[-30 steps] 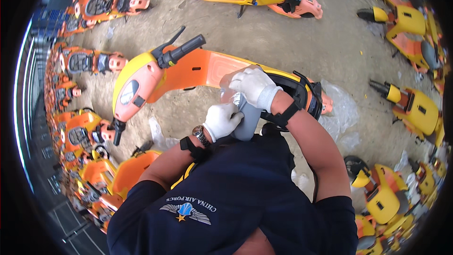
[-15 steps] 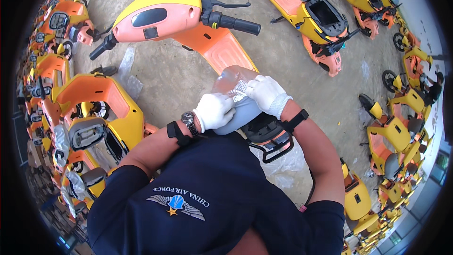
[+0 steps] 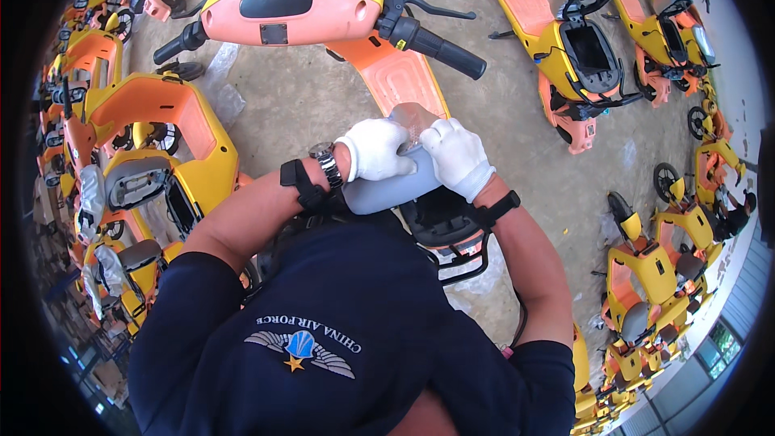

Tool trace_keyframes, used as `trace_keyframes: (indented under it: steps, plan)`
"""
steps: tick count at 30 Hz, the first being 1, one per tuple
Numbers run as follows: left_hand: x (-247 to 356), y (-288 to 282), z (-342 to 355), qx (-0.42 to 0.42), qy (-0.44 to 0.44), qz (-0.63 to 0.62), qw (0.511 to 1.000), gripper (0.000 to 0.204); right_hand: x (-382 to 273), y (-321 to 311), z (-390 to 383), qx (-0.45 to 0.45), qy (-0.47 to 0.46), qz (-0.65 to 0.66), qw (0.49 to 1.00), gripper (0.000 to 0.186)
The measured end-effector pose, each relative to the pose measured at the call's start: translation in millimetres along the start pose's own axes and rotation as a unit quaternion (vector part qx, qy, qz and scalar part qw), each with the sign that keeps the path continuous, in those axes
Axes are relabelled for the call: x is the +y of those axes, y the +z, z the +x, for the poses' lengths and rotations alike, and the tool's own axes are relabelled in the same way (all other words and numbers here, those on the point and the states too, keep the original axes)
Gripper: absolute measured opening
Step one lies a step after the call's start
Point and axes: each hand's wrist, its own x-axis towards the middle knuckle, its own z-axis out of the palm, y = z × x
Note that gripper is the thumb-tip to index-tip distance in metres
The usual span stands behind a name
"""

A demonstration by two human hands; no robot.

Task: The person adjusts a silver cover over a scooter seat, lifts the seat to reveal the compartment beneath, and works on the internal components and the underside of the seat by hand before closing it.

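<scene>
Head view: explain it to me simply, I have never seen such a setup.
No robot here: these are a person's two hands in white gloves. The picture comes from a wide fisheye camera worn on the head, looking down, so edges bend near the rim.

The left hand and right hand grip clear plastic film at a smooth grey part, probably a seat. Beside it is the open black compartment of a yellow-and-pink scooter. On the floor lies loose plastic, and other scooters stand around.
</scene>
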Motion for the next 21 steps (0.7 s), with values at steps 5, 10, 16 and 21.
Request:
trace_keyframes:
  steps: [5,10,16,21]
  plan:
    - [2.9,-0.4,10.2,-0.013,0.063,0.031,0.997,0.027,4.0,-4.8,-3.8,-0.023,-0.013,0.053,0.998,0.015]
    - [1.3,4.8,9.5,-0.018,0.063,-0.009,0.998,0.021,14.2,5.7,-9.7,-0.042,-0.014,0.136,0.99,0.02]
    - [6.4,-2.5,9.0,-0.021,0.063,-0.06,0.996,0.021,4.9,0.9,-3.2,-0.079,0.016,0.085,0.993,0.012]
    - [17.8,-3.8,10.3,0.0,0.065,0.019,0.998,0.03,3.0,10.6,-0.9,0.019,0.017,0.051,0.998,0.011]
